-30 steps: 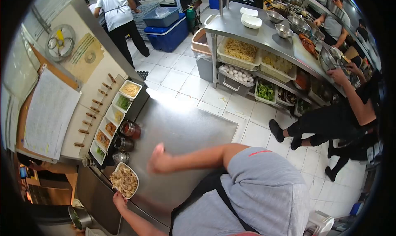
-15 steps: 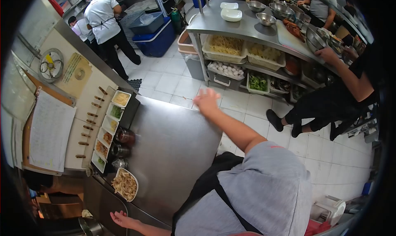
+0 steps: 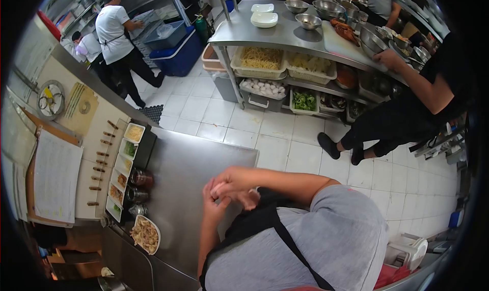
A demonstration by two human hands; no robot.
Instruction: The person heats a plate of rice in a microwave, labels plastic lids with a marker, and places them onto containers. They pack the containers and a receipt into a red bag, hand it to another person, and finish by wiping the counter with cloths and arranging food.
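Note:
My right hand (image 3: 231,182) and my left hand (image 3: 213,203) meet in front of my black apron (image 3: 265,222), above the near edge of the steel table (image 3: 178,163). Their fingers are bent and pressed against each other; part of them is blurred. Anything between them is hidden. To the left of my hands on the table stands a white bowl (image 3: 146,235) of pale shredded food. Beyond it are glass jars, one with a red filling (image 3: 141,177), beside a row of small white tubs (image 3: 129,149) with toppings.
Across the tiled floor (image 3: 204,113), a steel counter (image 3: 232,31) carries metal bowls (image 3: 308,21), with food bins (image 3: 262,58) on its shelf. A person in black (image 3: 407,97) works there. Another person (image 3: 114,31) stands near a blue cooler (image 3: 178,54).
My right hand has come back from its outstretched position over the table's far corner. My left hand has risen from beside the bowl, and both now touch. The view has shifted slightly.

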